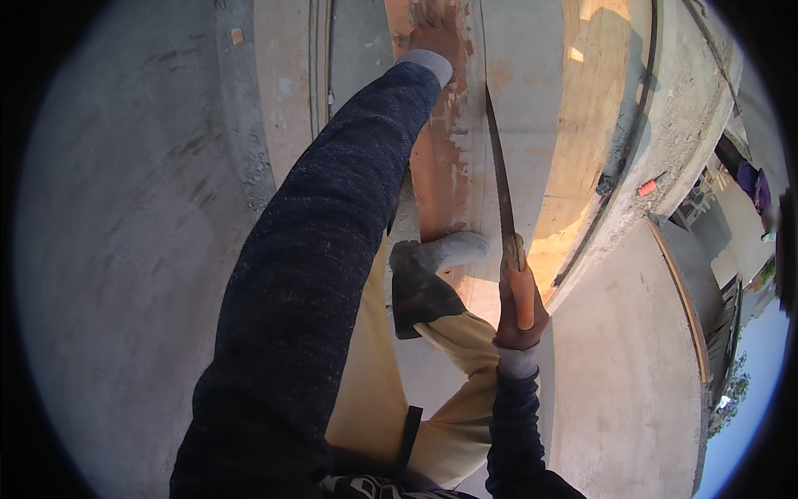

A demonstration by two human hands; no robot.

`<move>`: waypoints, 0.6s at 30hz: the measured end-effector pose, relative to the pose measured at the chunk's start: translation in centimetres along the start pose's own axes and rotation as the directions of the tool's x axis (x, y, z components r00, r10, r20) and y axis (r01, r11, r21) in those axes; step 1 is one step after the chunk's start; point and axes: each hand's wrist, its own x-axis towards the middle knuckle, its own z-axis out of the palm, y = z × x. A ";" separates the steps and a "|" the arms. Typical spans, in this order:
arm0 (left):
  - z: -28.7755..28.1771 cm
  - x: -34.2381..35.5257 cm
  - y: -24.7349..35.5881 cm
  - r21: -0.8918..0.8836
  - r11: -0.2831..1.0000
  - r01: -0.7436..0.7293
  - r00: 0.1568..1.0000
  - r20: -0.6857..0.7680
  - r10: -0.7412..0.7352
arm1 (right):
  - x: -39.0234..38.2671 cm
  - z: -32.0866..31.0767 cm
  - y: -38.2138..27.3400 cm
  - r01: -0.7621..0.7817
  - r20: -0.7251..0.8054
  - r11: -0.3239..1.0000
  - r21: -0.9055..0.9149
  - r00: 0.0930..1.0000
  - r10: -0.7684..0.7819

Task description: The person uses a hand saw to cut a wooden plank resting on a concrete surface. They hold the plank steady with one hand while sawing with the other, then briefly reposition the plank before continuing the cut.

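Clutching a handsaw (500, 173) by its orange handle (523, 298), the right grip (511, 321) points the blade forward. Ahead-left of it, the left grip (434, 37) rests on a peeling reddish board (432, 187), open or closed I cannot tell; sunlit wood (582, 125) lies ahead-right, pale concrete (623, 391) right.

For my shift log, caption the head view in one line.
Right hand gripping a handsaw by its orange handle, left hand on a reddish board.

Free on the right, blocked between hands.
Ahead-right of the right hand (524, 318), the space above the plywood (578, 141) is free; between this hand and the left hand (434, 32) come saw (501, 175) and boot (453, 249).
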 end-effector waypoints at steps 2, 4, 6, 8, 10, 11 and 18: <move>0.4 0.1 -0.8 0.009 1.000 -0.017 1.000 -0.022 0.017 | -1.9 -2.5 -3.4 -0.095 0.038 0.995 0.044 0.995 0.093; 0.6 0.3 -0.7 0.017 0.998 -0.068 0.996 -0.060 0.069 | -1.8 -2.4 -3.7 -0.158 0.017 0.982 0.106 0.987 0.157; -0.5 -0.6 1.1 0.101 0.994 -0.050 0.999 0.025 0.048 | 4.6 1.6 0.9 -0.117 -0.018 0.982 0.146 0.993 0.121; -0.7 -0.2 2.9 0.102 0.994 -0.050 0.998 0.032 0.047 | 11.2 5.1 3.8 -0.055 -0.097 0.988 0.145 0.993 0.070; 1.0 0.7 1.0 0.057 0.998 -0.006 1.000 -0.026 0.007 | 12.1 6.3 3.2 -0.012 -0.100 0.986 0.167 0.995 0.029; 2.7 0.3 -0.5 0.076 0.997 -0.019 0.997 -0.069 0.024 | 9.7 5.2 2.1 -0.047 -0.051 0.983 0.177 0.997 0.057; 1.5 0.4 0.2 -0.037 0.997 -0.070 0.995 -0.077 0.067 | -2.8 -2.4 -2.7 -0.097 -0.044 0.989 0.115 0.994 0.103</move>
